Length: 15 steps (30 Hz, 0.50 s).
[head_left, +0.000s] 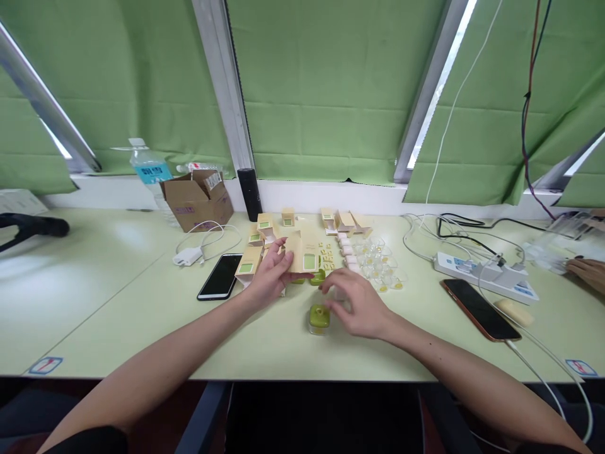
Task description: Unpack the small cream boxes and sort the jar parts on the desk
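Note:
My left hand point(270, 275) is closed on a small tan cardboard box point(302, 255) with a green label panel, raised a little above the table. My right hand point(358, 304) hovers beside a small clear square jar with a green lid point(319, 317). Its fingers are bent and a little apart, with nothing visible between them. Behind the hands lie more green lids point(317, 277), partly hidden, and small yellowish pieces point(327, 252). A column of pale pink blocks point(347, 250) stands beside several clear cups point(380, 265) with yellow bottoms. Another tan box point(249, 263) stands left of my left hand.
More tan boxes point(345, 221) stand toward the wall. Left are a phone point(220, 277), a white charger point(188, 256), a brown carton point(198, 205) and a black cylinder point(249, 194). Right are a power strip point(484, 276), another phone point(479, 309), cables and another person's hand point(587, 271).

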Each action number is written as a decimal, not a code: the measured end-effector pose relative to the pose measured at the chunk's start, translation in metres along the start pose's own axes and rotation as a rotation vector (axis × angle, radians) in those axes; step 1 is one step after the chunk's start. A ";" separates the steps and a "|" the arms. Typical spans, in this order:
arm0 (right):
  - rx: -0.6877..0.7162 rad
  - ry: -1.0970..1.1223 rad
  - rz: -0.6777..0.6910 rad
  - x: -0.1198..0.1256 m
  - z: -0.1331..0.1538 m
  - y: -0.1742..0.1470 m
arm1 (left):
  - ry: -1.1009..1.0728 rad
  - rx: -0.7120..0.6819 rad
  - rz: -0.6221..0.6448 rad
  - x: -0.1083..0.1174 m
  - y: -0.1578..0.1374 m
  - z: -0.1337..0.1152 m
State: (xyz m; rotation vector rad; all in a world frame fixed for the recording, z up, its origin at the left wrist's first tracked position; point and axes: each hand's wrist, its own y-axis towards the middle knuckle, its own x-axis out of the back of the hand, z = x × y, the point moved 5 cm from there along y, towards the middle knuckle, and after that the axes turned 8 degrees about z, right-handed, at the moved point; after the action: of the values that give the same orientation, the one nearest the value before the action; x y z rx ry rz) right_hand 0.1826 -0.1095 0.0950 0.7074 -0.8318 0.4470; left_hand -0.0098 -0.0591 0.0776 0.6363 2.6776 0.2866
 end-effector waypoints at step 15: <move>-0.208 1.152 -0.181 0.005 -0.047 0.041 | 0.078 0.005 0.063 -0.028 0.006 0.001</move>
State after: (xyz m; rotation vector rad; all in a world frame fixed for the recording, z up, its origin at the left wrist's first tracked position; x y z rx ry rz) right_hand 0.1843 -0.0473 0.0926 0.2322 0.2717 0.5014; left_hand 0.0167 -0.0670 0.0868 0.7260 2.7362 0.3279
